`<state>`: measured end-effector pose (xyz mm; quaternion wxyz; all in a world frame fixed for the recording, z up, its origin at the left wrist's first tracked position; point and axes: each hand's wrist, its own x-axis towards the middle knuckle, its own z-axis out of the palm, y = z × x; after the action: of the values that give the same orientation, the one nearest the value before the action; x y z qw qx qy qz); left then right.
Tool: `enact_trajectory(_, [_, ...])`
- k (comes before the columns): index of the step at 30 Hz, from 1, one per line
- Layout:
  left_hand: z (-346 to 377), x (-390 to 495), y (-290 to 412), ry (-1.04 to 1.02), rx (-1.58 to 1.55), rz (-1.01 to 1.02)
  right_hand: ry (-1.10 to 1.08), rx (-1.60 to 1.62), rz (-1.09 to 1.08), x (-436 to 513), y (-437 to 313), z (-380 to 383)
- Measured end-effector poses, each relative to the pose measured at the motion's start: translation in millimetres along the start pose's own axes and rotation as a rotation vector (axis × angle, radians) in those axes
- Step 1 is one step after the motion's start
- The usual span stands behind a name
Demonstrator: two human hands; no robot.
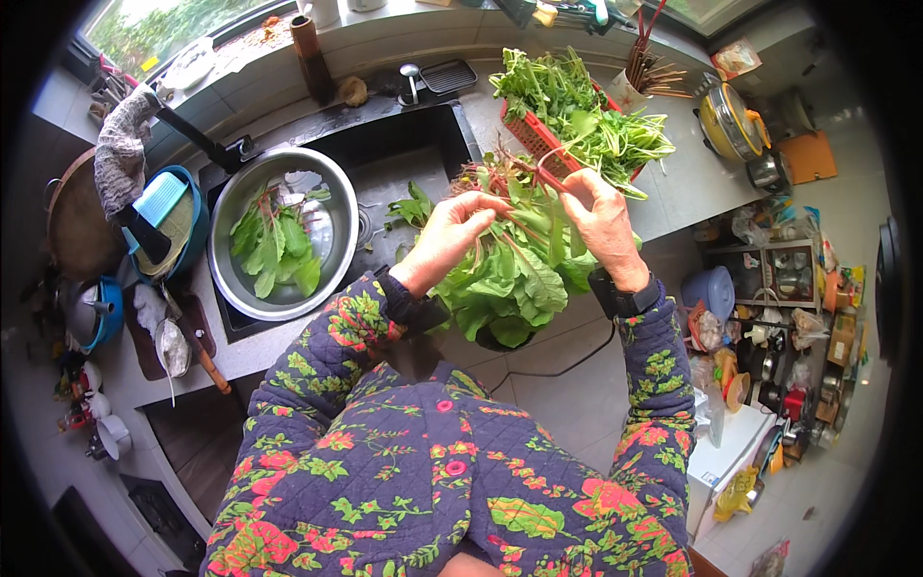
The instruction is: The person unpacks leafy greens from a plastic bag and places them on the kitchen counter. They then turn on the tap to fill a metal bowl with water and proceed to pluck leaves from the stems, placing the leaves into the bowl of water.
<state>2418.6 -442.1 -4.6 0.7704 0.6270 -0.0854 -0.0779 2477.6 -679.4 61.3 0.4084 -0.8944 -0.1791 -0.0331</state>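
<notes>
My right hand (pixel 597 216) pinches the red-stemmed root end of a leafy green (pixel 549 173). Close by on the left, my left hand (pixel 454 234) has thumb and fingers together at a thin stem, above a large heap of leafy greens with reddish stems (pixel 515 281) at the counter's front edge. What supports the heap is mostly hidden. In the sink's left part, a steel basin (pixel 345 216) holds water and several loose leaves (pixel 277 249). More leaves (pixel 412 208) lie in the black sink (pixel 404 137). Behind my right hand, a red plastic basket (pixel 530 133) is piled with cut green stalks (pixel 613 133).
A black faucet (pixel 191 133) with a cloth-wrapped spout reaches over the left side. Beside it stand a blue basin (pixel 198 238) and a brown tray with a ladle (pixel 173 346). A yellow-lidded pot (pixel 728 122) is at the far right. A dark cable (pixel 555 373) crosses the floor.
</notes>
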Motion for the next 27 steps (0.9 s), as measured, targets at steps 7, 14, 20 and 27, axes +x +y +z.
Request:
enact_trajectory(7, [23.3, -9.6, 0.9, 0.062, 0.326, 0.066, 0.047, 0.071, 0.058, -18.1, -33.5, 20.9])
enact_trajectory(14, [14.3, -13.6, 1.4, 0.050, -0.042, 0.043, 0.032, 0.121, 0.028, -36.4, -51.8, 70.2])
enact_trajectory(20, [-6.2, -33.3, -1.7, 0.148, -0.277, -0.063, 0.060, 0.163, -0.182, -56.2, -75.2, 109.8])
enact_trajectory(27, [-42.4, -54.0, 8.4, 0.218, -0.290, -0.110, -0.183, 0.049, -0.169, -94.0, -106.0, 113.4])
